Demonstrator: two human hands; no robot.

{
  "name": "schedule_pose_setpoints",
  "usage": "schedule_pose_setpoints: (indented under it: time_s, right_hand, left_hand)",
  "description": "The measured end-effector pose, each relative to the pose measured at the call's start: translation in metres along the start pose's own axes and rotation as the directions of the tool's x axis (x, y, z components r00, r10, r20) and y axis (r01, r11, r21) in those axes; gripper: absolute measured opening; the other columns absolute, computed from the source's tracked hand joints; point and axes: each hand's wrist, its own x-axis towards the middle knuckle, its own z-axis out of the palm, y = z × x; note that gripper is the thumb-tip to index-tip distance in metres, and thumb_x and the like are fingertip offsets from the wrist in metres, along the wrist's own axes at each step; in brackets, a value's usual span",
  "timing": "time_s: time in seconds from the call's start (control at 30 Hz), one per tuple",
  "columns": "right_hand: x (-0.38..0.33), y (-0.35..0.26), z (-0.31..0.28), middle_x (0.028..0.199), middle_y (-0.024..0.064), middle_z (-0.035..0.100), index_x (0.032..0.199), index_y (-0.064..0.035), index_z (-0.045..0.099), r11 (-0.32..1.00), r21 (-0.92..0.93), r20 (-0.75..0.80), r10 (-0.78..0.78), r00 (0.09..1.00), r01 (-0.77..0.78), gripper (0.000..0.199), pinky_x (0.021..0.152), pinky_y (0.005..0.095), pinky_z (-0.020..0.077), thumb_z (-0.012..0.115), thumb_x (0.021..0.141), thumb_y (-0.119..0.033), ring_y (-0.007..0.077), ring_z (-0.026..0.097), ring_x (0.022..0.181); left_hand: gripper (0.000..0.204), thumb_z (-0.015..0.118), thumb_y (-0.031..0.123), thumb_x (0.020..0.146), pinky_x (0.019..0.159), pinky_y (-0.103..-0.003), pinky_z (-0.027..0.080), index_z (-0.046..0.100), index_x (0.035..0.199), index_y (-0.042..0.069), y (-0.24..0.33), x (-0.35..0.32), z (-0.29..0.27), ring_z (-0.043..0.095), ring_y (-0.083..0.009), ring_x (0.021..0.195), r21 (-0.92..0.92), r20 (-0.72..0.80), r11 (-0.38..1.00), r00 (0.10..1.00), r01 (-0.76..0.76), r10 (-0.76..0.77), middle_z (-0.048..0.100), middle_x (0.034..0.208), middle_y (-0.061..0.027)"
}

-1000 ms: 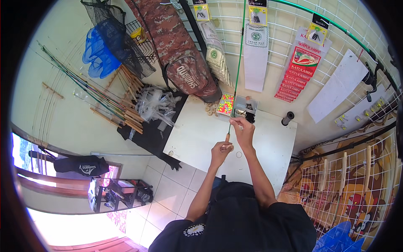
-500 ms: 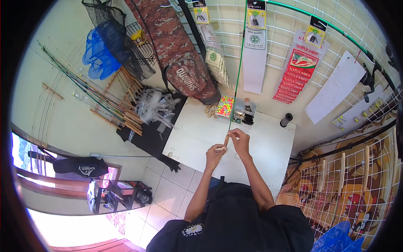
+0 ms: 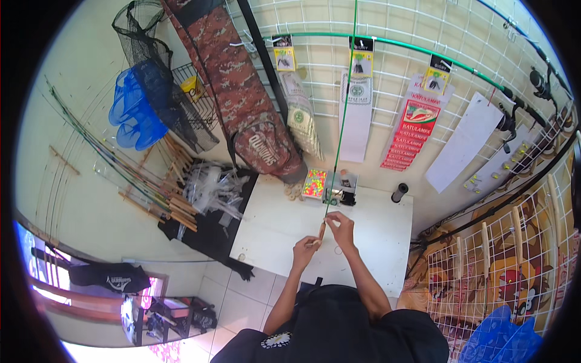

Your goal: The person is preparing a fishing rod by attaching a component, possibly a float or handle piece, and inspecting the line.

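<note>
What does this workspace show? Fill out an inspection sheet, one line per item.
Surface: white table, mostly bare.
Job's things: thin green rod standing upright, its wooden butt held over the table.
Clutter: box of coloured beads, small dark reel parts, black cylinder along the far edge.
Hands: left hand and right hand both grip the rod's butt.
Cables: nothing seen.
Surroundings: wire grid wall with hanging packets, camouflage bag, blue net, rod bundle.
</note>
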Motion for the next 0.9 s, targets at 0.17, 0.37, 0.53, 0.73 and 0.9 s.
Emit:
schedule_pose_setpoints:
  time_s: [0.17, 0.37, 0.53, 0.73, 0.9]
  right_hand:
    - [-0.015, -0.022, 0.006, 0.113, 0.0145, 0.062, 0.124, -0.0046, 0.052, 0.993, -0.111, -0.127, -0.058, 0.990, 0.044, 0.055, 0.082, 0.0372, 0.0494, 0.077, 0.075, -0.009, 0.0260, 0.061, 0.098]
    - [-0.052, -0.017, 0.013, 0.106, 0.0148, 0.061, 0.106, -0.0024, 0.061, 0.917, -0.263, -0.066, -0.329, 0.942, 0.302, 0.022, 0.089, 0.0409, 0.0442, 0.063, 0.084, -0.007, 0.0331, 0.057, 0.096]
    - [-0.062, -0.029, 0.026, 0.103, 0.0120, 0.064, 0.103, -0.0032, 0.063, 0.847, -0.263, 0.309, -0.380, 0.872, 0.463, 0.020, 0.086, 0.0413, 0.0484, 0.060, 0.083, -0.005, 0.0298, 0.061, 0.100]
    - [-0.070, -0.012, 0.041, 0.100, 0.0123, 0.065, 0.105, -0.0048, 0.064, 0.896, -0.325, 0.443, -0.137, 0.886, 0.301, 0.021, 0.088, 0.0418, 0.0457, 0.060, 0.084, -0.007, 0.0301, 0.060, 0.098]
    - [-0.072, -0.004, 0.045, 0.097, 0.0125, 0.064, 0.102, -0.0050, 0.065, 0.883, -0.374, 0.434, -0.104, 0.895, 0.284, 0.017, 0.088, 0.0409, 0.0457, 0.061, 0.086, -0.010, 0.0305, 0.059, 0.096]
  left_hand:
    - [0.025, 0.073, 0.019, 0.082, 0.066, -0.026, 0.052, 0.069, 0.100, 0.002, -0.020, 0.009, -0.010, 0.066, -0.0124, 0.071, 0.078, 0.067, 0.996, 0.997, 0.043, -0.048, 0.071, 0.085, -0.0072]
    - [0.025, 0.074, 0.021, 0.080, 0.067, -0.027, 0.052, 0.070, 0.098, 0.005, -0.025, 0.024, -0.022, 0.066, -0.0128, 0.071, 0.139, 0.209, 0.990, 0.976, 0.033, -0.062, 0.071, 0.085, -0.0075]
    - [0.029, 0.076, 0.020, 0.078, 0.066, -0.028, 0.052, 0.070, 0.103, 0.006, -0.039, 0.032, -0.052, 0.066, -0.0140, 0.071, 0.216, 0.397, 0.976, 0.915, -0.018, -0.071, 0.071, 0.083, -0.0093]
    - [0.034, 0.075, 0.025, 0.080, 0.068, -0.028, 0.053, 0.067, 0.101, 0.000, -0.046, 0.041, -0.083, 0.067, -0.0167, 0.073, 0.189, 0.509, 0.967, 0.825, 0.171, -0.246, 0.070, 0.084, -0.0113]
    - [0.033, 0.073, 0.023, 0.082, 0.073, -0.029, 0.055, 0.066, 0.105, -0.001, -0.035, 0.045, -0.102, 0.066, -0.0182, 0.085, -0.001, 0.579, 0.973, 0.793, 0.230, -0.187, 0.068, 0.092, -0.0117]
